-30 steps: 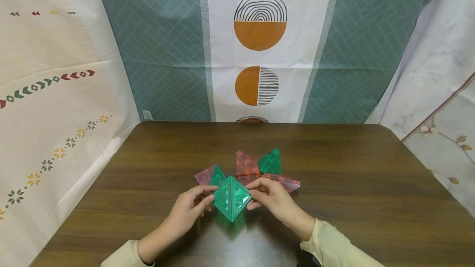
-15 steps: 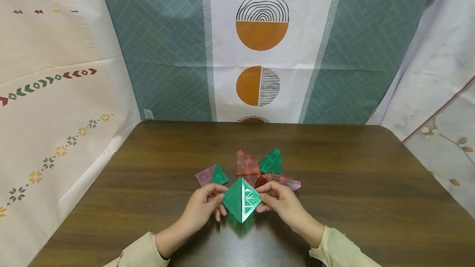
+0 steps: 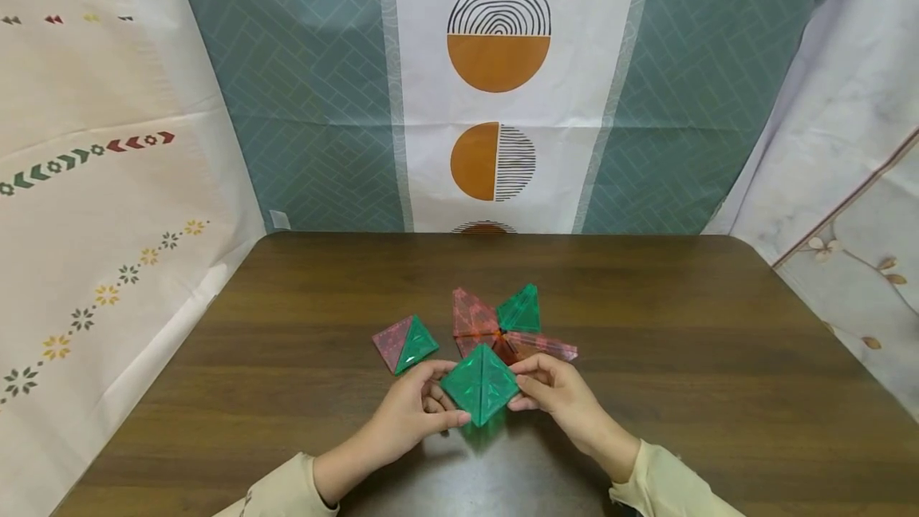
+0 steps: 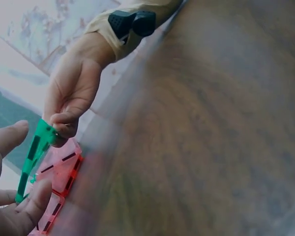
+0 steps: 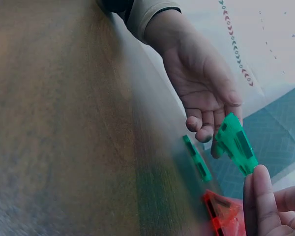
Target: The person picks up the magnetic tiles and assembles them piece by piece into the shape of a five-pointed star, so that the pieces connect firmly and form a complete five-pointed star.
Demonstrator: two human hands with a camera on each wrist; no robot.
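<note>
Two green translucent triangular magnetic tiles (image 3: 482, 385), joined along a middle seam into a diamond, are held above the table's near middle. My right hand (image 3: 567, 401) pinches their right corner between thumb and fingers. My left hand (image 3: 412, 413) is at the left corner, where its index finger touches the tiles. The left thumb is extended near the bottom corner, and the left wrist view shows it apart from the green tiles (image 4: 34, 157). Dark strips line the tile edges in the right wrist view, where the left hand (image 5: 201, 83) has its fingers behind the piece.
A flat pair of tiles, one pink and one green (image 3: 405, 343), lies on the brown table (image 3: 287, 421) to the left. Just beyond my hands, several pink tiles (image 3: 475, 313) and a green one (image 3: 522, 309) stand joined in a fanned shape.
The held green tiles have moved right and turned slightly. My left thumb has come off their left corner and shifted down toward the bottom corner. The right hand keeps its pinch.
</note>
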